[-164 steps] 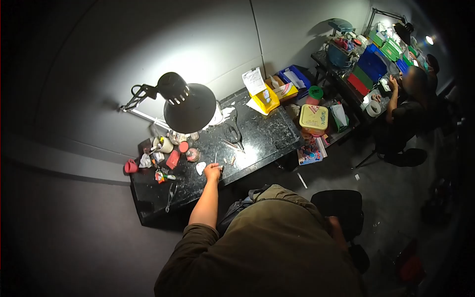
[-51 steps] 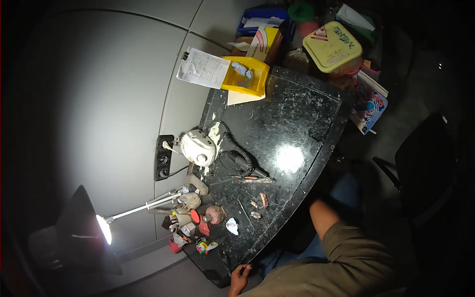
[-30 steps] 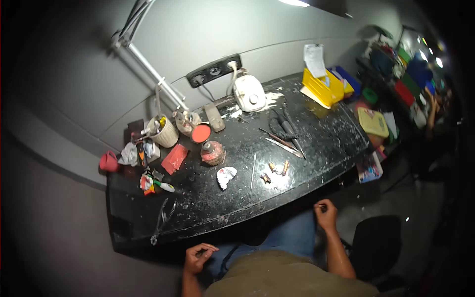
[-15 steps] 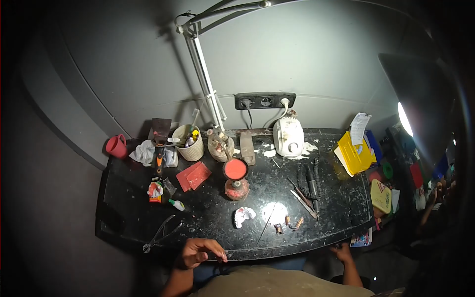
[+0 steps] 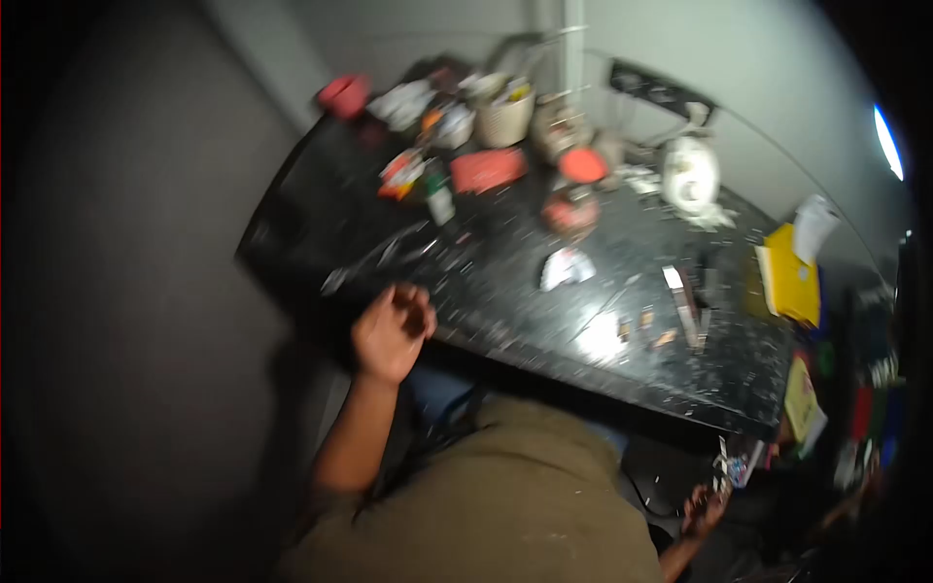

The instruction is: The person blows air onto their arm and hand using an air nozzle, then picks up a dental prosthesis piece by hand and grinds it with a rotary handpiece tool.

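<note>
Beyond the left hand (image 5: pixel 394 332) lie pliers (image 5: pixel 356 268) (blurred) and a bottle (image 5: pixel 441 206).

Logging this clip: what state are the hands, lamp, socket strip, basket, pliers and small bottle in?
Left hand: half-open, nothing visible in it
Right hand: lowered past the table; grip too blurred to tell
Lamp: lit
Socket strip: plug in at right end
Basket: upright, filled
Pliers: lying down; open or shut unclear
Small bottle: lying, apparently capped
</note>
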`<state>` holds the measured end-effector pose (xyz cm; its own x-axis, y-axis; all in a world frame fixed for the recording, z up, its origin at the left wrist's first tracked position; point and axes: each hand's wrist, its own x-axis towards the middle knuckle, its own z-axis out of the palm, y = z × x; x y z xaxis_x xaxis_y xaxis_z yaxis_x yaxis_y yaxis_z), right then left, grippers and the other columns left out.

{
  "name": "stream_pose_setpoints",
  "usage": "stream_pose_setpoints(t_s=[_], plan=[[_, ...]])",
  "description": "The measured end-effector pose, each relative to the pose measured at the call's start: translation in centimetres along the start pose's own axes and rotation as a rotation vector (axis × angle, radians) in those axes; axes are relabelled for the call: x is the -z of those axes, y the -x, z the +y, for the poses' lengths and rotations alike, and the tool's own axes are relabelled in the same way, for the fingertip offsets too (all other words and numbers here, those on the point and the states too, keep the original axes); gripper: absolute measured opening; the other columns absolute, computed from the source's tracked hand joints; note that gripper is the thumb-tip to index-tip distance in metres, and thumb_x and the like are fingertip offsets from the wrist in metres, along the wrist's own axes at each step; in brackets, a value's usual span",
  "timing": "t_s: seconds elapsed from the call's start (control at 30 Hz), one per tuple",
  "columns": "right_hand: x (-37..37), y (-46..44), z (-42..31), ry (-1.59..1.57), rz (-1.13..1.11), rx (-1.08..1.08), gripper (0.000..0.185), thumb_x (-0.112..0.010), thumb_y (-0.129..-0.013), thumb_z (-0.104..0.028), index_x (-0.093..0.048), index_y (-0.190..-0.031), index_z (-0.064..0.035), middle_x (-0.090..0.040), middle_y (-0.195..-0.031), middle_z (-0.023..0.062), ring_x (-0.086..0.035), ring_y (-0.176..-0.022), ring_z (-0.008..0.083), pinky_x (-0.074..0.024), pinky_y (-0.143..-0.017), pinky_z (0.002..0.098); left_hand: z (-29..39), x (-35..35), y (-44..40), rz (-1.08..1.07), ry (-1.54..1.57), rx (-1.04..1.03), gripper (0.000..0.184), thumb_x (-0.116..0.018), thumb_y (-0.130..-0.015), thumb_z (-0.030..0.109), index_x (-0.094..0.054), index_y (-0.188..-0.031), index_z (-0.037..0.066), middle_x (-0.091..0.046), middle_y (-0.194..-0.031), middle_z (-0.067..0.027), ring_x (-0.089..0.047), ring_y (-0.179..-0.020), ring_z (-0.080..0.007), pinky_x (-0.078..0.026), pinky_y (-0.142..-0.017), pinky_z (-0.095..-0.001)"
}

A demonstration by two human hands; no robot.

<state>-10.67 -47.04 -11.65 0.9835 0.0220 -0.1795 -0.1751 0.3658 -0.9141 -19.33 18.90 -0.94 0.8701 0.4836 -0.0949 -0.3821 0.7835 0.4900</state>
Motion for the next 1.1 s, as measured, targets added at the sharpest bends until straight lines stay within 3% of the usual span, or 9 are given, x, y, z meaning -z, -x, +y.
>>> stream_pose_setpoints(t_s=[0.1, 0.27, 0.4, 0.47, 0.53, 0.63, 0.9, 1.03, 1.1], plan=[[1.4, 1.0, -5.5, 0.410, -0.186, -0.135, 0.069, -0.056, -0.097, -0.059, -0.045, -0.139, -0.0050, -0.057, -0.094, 0.0093, -0.050, -0.068, 0.0083, -0.0372, -0.044, 0.0197, 2.0, 3.1, 2.8, 0.220, -0.034, -0.162, 0.022, -0.060, -0.094, 0.025, -0.064, -0.091, 0.004, -0.065, -0.092, -0.0126, -0.059, -0.079, -0.0266, -0.048, -0.073, -0.0375], [-12.5, -2.4, -11.2, 0.768, -0.819, 0.320, 0.089, -0.055, -0.084, -0.080, -0.060, -0.116, 0.0031, -0.061, -0.088, 0.0081, -0.050, -0.069, 0.0083, -0.0368, -0.058, 0.0227, 4.1, 8.3, 6.2, 0.555, -0.321, -0.401, 0.021, -0.058, -0.088, 0.024, -0.064, -0.084, 0.005, -0.068, -0.079, -0.0103, -0.063, -0.065, -0.0223, -0.048, -0.065, -0.0343], [-26.1, -2.4, -9.6, 0.633, -0.903, 0.216, 0.091, -0.060, -0.075, -0.085, -0.064, -0.101, 0.0019, -0.063, -0.077, 0.0044, -0.046, -0.054, 0.0033, -0.0312, -0.048, 0.0199, 4.1, 9.4, 7.5, 0.546, -2.494, -0.706, 0.031, -0.065, -0.089, 0.034, -0.068, -0.085, 0.003, -0.070, -0.084, -0.0180, -0.070, -0.078, -0.0366, -0.055, -0.076, -0.0462], [-32.9, -1.0, -6.9, 0.735, -1.151, 0.331, 0.077, -0.070, -0.076, -0.075, -0.068, -0.088, 0.0011, -0.066, -0.080, 0.0059, -0.064, -0.066, 0.0145, -0.0487, -0.056, 0.0284, 3.6, 9.8, 7.8, 0.472, -2.538, -0.518, 0.031, -0.066, -0.089, 0.033, -0.069, -0.087, 0.002, -0.070, -0.086, -0.0181, -0.070, -0.081, -0.0364, -0.055, -0.076, -0.0470], [-37.8, 0.7, -4.1, 0.496, -1.521, 0.227, 0.023, -0.069, -0.084, -0.022, -0.068, -0.081, 0.0004, -0.068, -0.072, 0.0072, -0.068, -0.064, 0.0177, -0.0493, -0.053, 0.0302, 3.1, 8.1, 8.0, 0.395, -2.517, -0.161, 0.031, -0.067, -0.089, 0.033, -0.072, -0.091, 0.003, -0.071, -0.088, -0.0171, -0.070, -0.089, -0.0349, -0.054, -0.078, -0.0471], [-42.4, 3.5, -3.3, 0.868, -1.561, 0.346, 0.020, -0.077, -0.067, 0.000, -0.071, -0.086, -0.0037, -0.068, -0.073, 0.0142, -0.067, -0.060, 0.0301, -0.0523, -0.058, 0.0357, 2.4, 8.1, 7.3, 0.328, -2.661, -0.083, 0.030, -0.067, -0.089, 0.033, -0.073, -0.089, 0.004, -0.072, -0.088, -0.0170, -0.071, -0.087, -0.0343, -0.054, -0.077, -0.0467], [-45.2, 3.8, -0.4, 0.843, -1.430, 0.545, 0.018, -0.079, -0.078, -0.017, -0.072, -0.091, -0.0065, -0.068, -0.077, 0.0174, -0.067, -0.065, 0.0365, -0.0536, -0.060, 0.0410, 0.4, 7.6, 5.5, 0.324, -2.631, 0.016, 0.029, -0.066, -0.090, 0.031, -0.075, -0.083, 0.005, -0.072, -0.085, -0.0167, -0.071, -0.084, -0.0344, -0.054, -0.077, -0.0468], [-45.4, 4.7, -0.6, 0.724, -1.825, 0.441, 0.023, -0.078, -0.077, -0.021, -0.073, -0.093, -0.0054, -0.068, -0.075, 0.0196, -0.068, -0.067, 0.0383, -0.0548, -0.061, 0.0437, -0.3, 7.2, 4.2, 0.327, -2.617, 0.048, 0.029, -0.065, -0.090, 0.031, -0.075, -0.080, 0.006, -0.072, -0.081, -0.0173, -0.072, -0.082, -0.0352, -0.055, -0.075, -0.0473], [-46.2, 4.2, 1.0, 0.972, -1.485, 0.575, 0.021, -0.077, -0.077, -0.019, -0.073, -0.094, -0.0064, -0.068, -0.078, 0.0217, -0.068, -0.069, 0.0399, -0.0557, -0.065, 0.0451, -0.8, 7.5, 4.3, 0.314, -2.607, 0.095, 0.029, -0.065, -0.090, 0.031, -0.075, -0.079, 0.006, -0.073, -0.081, -0.0176, -0.072, -0.082, -0.0354, -0.056, -0.074, -0.0473]])
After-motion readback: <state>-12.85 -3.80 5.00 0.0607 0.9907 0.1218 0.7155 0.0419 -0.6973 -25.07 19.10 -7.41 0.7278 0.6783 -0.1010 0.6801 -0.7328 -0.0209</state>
